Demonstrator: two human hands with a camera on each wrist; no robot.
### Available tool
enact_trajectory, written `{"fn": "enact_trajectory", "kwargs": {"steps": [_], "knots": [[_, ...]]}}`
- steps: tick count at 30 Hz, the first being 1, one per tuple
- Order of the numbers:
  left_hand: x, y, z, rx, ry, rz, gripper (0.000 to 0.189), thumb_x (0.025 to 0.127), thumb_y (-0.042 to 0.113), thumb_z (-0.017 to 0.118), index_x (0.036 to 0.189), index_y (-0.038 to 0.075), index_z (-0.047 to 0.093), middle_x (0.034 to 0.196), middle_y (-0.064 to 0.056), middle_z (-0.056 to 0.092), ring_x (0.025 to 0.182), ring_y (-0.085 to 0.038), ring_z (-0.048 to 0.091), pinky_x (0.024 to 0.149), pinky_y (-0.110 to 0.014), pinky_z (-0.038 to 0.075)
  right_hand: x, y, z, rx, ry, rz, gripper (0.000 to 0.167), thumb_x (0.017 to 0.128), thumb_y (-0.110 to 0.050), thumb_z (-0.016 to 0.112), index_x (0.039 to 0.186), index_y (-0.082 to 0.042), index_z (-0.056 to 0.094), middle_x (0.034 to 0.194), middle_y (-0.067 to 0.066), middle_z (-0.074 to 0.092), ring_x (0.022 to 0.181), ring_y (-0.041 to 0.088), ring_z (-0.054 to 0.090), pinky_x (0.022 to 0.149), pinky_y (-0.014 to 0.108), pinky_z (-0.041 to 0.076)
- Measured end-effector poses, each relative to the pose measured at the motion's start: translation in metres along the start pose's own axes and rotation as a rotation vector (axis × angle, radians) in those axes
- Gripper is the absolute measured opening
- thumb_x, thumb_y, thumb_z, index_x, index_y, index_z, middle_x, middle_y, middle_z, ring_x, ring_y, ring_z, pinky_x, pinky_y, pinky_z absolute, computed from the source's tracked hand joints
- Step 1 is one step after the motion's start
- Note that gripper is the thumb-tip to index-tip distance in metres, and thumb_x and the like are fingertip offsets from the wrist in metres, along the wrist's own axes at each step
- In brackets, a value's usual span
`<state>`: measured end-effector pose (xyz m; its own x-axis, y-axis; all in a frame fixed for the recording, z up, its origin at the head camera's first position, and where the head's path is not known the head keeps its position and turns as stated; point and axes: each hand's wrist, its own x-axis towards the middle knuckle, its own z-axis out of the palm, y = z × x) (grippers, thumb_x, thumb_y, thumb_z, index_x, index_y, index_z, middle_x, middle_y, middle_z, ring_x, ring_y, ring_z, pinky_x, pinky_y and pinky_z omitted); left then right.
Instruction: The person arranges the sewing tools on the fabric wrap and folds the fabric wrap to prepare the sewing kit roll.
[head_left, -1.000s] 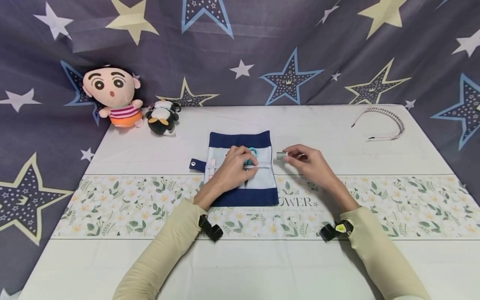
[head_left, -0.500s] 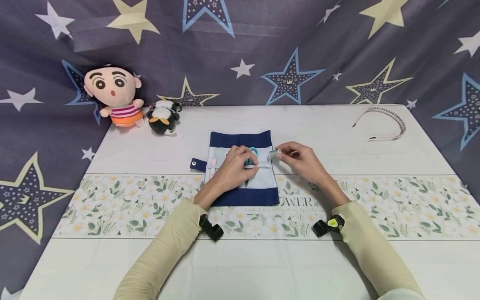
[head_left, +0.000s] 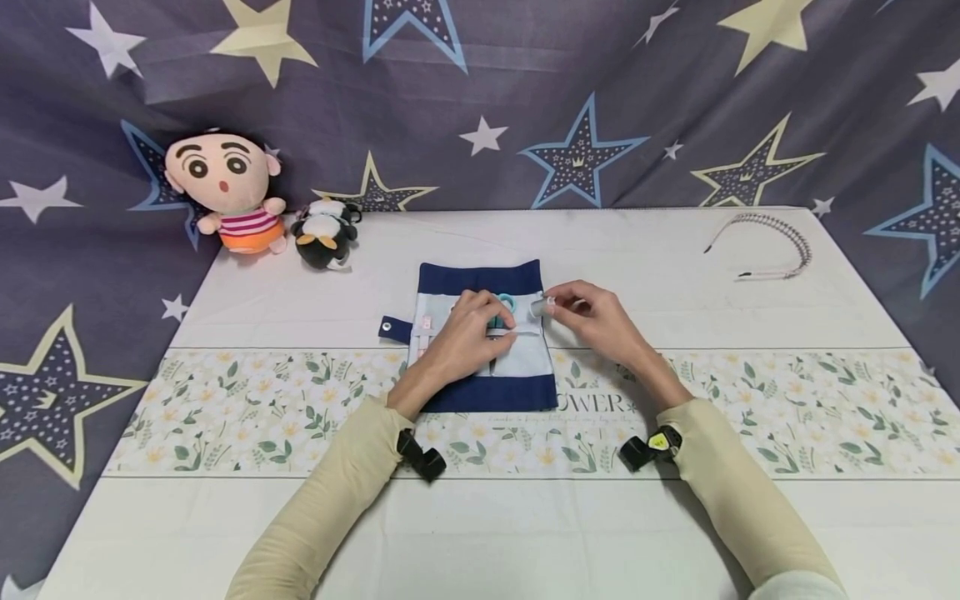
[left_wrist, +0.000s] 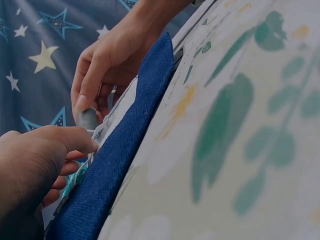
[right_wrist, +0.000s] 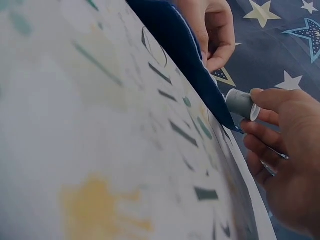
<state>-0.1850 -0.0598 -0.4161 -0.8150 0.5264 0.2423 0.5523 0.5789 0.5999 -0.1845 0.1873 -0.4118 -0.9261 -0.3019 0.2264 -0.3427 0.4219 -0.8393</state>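
A navy and pale blue fabric pouch (head_left: 480, 279) lies unrolled at the table's middle, with a snap tab (head_left: 392, 327) on its left side. My left hand (head_left: 468, 333) rests on the pouch, fingers curled on its elastic band beside a teal-handled tool (head_left: 504, 302). My right hand (head_left: 588, 315) pinches a small silver thimble (head_left: 537, 307) at the pouch's right edge. The thimble (right_wrist: 241, 103) shows in the right wrist view between thumb and forefinger, close to the navy edge (right_wrist: 175, 37). In the left wrist view the thimble (left_wrist: 89, 118) sits just above my left fingers (left_wrist: 70, 142).
Two plush toys, a doll (head_left: 228, 192) and a penguin (head_left: 326, 231), stand at the back left. A beaded headband (head_left: 765, 242) lies at the back right. A floral runner (head_left: 787, 408) crosses the white table (head_left: 675, 250). Star-print cloth (head_left: 525, 100) hangs behind.
My right hand has carried the thimble leftward, from beside the pouch to its right edge. The left hand has stayed on the pouch.
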Motion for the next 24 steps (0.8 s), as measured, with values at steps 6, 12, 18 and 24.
{"fn": "enact_trajectory", "kwargs": {"steps": [6, 12, 18, 24], "knots": [[0.0000, 0.0000, -0.0003, -0.003, 0.000, 0.000, 0.007, 0.097, 0.017, 0.073, 0.099, 0.010, 0.073, 0.111, -0.010, 0.063, 0.102, -0.029, 0.048, 0.092, -0.046, 0.040, 0.0033, -0.0024, 0.0042, -0.014, -0.043, -0.016, 0.023, 0.101, -0.014, 0.070, 0.120, -0.001, 0.073, 0.106, 0.011, 0.068, 0.092, 0.024, 0.062, 0.080, 0.036, 0.051], [0.0001, -0.0001, -0.0006, -0.005, 0.005, 0.004, 0.007, 0.097, 0.016, 0.073, 0.099, 0.009, 0.073, 0.112, -0.011, 0.063, 0.101, -0.029, 0.048, 0.092, -0.045, 0.040, 0.0065, -0.0024, 0.0062, -0.050, -0.061, -0.047, 0.023, 0.101, -0.013, 0.070, 0.120, 0.000, 0.074, 0.104, 0.010, 0.066, 0.091, 0.023, 0.059, 0.079, 0.038, 0.048], [0.0002, 0.0006, -0.0019, -0.007, 0.004, -0.003, 0.007, 0.097, 0.016, 0.074, 0.099, 0.009, 0.073, 0.114, -0.011, 0.064, 0.102, -0.029, 0.048, 0.092, -0.045, 0.041, 0.0079, -0.0025, 0.0077, -0.093, -0.075, -0.088, 0.024, 0.101, -0.012, 0.070, 0.121, 0.001, 0.074, 0.104, 0.009, 0.065, 0.090, 0.022, 0.056, 0.078, 0.038, 0.047], [0.0005, 0.0011, -0.0019, -0.010, -0.003, -0.007, 0.007, 0.097, 0.016, 0.074, 0.099, 0.010, 0.073, 0.113, -0.011, 0.063, 0.101, -0.028, 0.047, 0.091, -0.045, 0.040, 0.0090, -0.0044, 0.0094, -0.097, -0.117, -0.097, 0.024, 0.102, -0.011, 0.068, 0.122, 0.002, 0.074, 0.105, 0.009, 0.064, 0.089, 0.022, 0.055, 0.077, 0.038, 0.047]]}}
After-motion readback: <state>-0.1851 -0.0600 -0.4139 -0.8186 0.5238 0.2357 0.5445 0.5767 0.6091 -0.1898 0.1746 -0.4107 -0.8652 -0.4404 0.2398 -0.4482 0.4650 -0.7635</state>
